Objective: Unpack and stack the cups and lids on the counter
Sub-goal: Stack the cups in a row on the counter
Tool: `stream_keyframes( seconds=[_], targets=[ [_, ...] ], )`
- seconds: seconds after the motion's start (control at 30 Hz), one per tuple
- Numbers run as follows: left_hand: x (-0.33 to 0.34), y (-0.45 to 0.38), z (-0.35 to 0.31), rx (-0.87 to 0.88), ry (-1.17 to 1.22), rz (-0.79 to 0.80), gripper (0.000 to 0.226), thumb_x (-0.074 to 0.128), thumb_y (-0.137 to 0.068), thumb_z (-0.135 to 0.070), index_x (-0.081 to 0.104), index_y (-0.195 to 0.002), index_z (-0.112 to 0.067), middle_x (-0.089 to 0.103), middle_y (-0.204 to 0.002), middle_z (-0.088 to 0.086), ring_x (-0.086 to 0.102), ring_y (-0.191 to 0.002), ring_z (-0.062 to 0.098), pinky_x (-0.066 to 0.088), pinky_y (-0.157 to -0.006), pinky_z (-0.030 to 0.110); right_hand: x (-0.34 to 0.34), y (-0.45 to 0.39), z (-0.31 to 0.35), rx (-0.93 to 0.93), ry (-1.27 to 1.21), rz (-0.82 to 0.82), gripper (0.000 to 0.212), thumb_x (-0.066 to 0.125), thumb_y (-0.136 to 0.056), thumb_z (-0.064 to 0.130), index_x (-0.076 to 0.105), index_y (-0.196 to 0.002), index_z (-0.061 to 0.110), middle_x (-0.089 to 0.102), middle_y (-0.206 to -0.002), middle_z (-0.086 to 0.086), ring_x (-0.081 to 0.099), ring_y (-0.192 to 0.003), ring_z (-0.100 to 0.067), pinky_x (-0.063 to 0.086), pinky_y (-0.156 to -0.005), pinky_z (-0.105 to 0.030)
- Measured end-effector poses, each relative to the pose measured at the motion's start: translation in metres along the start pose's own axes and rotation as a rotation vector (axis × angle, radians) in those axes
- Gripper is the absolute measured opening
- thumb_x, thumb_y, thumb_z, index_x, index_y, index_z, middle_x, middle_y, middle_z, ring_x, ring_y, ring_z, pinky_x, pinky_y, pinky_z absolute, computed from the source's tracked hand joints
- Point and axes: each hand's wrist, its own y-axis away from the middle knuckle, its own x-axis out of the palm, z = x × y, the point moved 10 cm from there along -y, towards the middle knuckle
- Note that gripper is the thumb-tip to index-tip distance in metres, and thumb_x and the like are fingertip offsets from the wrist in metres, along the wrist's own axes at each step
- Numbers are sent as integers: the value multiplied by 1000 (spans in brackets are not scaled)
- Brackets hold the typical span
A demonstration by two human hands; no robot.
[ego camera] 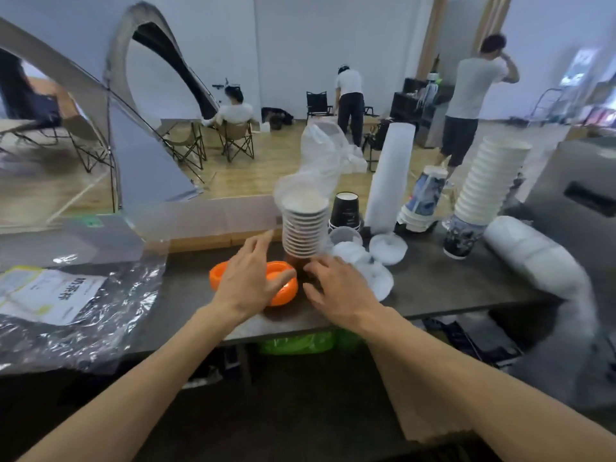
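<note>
A stack of white-rimmed paper cups (305,228) stands upright on the dark counter (450,288), with a clear plastic bag (321,155) pulled up over its top. My left hand (248,278) hovers just left of the stack's base, fingers spread and holding nothing. My right hand (336,288) is at the base on the right, fingers loosely bent beside the bottom cup; contact is hidden. Orange lids or bowls (281,285) lie under my left hand. Flat white lids (373,271) lie to the right of my right hand.
Black cups (346,208), a tall sleeve of white lids (390,178), a leaning printed-cup stack (421,198), a tall white bowl stack (486,181) and a lying wrapped sleeve (533,258) crowd the counter's right. Crumpled plastic wrap with a label (66,295) covers the left. People and folding chairs are beyond.
</note>
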Motion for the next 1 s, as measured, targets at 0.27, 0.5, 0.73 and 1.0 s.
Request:
stream_keyframes(
  seconds=[0.27,0.5,0.73,1.0],
  targets=[
    [30,-82,-9,-191,593,-131,105,95,-57,-50,40,-142,-21,60,-129,-10,59,-117,-3,52,-99,27,-51,-31,-87,109,-355,-104,58,67,-95,37,42,-144,16,50,-143,-7,53,-129,-26,48,-105,-41],
    [54,-101,4,-204,577,-178,74,94,-65,-39,60,-126,-14,74,-108,-4,71,-100,6,60,-78,26,-79,-113,-65,101,-704,-71,99,89,-67,50,39,-145,14,53,-138,-5,52,-124,-19,48,-106,-42],
    [79,-101,18,-302,471,-61,97,94,-58,-47,43,-138,-29,62,-126,-10,61,-114,8,52,-91,26,-17,-138,-77,141,-715,47,112,96,-54,50,37,-143,16,60,-131,0,58,-122,-19,51,-105,-43],
    [100,-103,45,-297,500,359,100,90,-50,-32,43,-138,-30,64,-122,-6,65,-112,15,58,-87,32,15,-131,-90,236,-710,58,73,95,-63,39,51,-120,25,62,-104,15,61,-99,-5,49,-75,-13]
  ],
)
